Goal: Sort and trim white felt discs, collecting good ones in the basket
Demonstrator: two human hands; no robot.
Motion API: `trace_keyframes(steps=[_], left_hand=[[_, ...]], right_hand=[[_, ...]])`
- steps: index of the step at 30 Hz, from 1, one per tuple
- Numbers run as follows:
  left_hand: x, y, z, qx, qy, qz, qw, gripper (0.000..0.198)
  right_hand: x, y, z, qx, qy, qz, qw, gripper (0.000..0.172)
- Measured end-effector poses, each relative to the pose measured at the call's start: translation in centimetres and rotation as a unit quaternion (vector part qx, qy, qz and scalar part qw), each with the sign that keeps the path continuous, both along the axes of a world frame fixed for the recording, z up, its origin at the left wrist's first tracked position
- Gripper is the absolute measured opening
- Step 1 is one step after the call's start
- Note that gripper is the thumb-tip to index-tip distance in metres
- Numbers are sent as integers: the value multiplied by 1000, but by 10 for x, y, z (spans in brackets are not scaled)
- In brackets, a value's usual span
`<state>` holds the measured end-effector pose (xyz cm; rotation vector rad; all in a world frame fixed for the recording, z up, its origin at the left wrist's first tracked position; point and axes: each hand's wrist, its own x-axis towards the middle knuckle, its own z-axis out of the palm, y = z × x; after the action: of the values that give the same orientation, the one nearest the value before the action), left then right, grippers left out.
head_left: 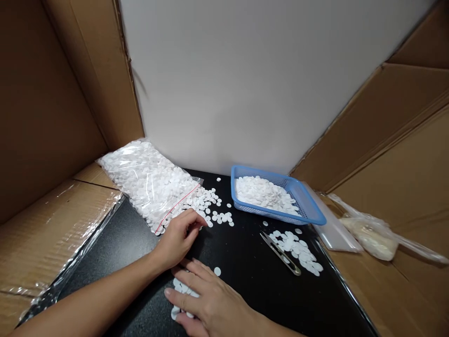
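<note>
My left hand (180,236) is at the spilled white discs (219,216) in front of the bag's mouth. Its fingers are curled in toward the thumb, and what they hold, if anything, is hidden. Just below it, my right hand (213,299) lies with fingers spread over a small pile of white discs (181,289) near the table's front. Part of that pile is covered by the palm and fingers. A clear zip bag (147,180) full of the same discs lies on its side at the back left, its red seal line facing me.
A blue mesh basket (314,210) heaped with white discs stands at the back right. In front of it, metal thread snips (280,253) lie beside scattered discs (301,252). Flat plastic bags (333,229) and a knotted bag (373,236) rest right. Cardboard walls flank the black table (242,267).
</note>
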<state>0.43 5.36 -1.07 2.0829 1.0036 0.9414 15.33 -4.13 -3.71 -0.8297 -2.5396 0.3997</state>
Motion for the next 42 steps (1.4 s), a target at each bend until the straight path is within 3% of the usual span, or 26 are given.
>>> trace_keyframes(steps=[8,14,19,24,29,33,35,38,42], left_hand=[[0,-3,1,10,11,-7,1000,25],[0,-2,0,9,11,-6,1000,28],[0,0,-2,9,3,-4,1000,26],[-3,4,-1,3,-4,-3,1000,24],[-4,7,0,-8,-10,1,1000,20],[-4,7,0,-14,-7,-5,1000,22],[-4,6,0,-16,-5,-9,1000,23],[-4,5,-1,-18,-4,-11,1000,24],[-4,6,-3,-23,-6,-14,1000,24]], right_hand=[[-4,-3,-8,55,27,4,998,25],[-9,5,0,92,-78,-50,991,8],[-21,22,0,114,-113,-48,986,14],[-27,29,-3,125,-50,-87,987,17],[24,72,33,107,11,-218,970,20],[92,136,61,102,36,-379,919,30],[118,161,65,92,32,-420,902,28],[137,183,61,60,20,-432,900,18],[145,192,55,21,37,-457,888,29]])
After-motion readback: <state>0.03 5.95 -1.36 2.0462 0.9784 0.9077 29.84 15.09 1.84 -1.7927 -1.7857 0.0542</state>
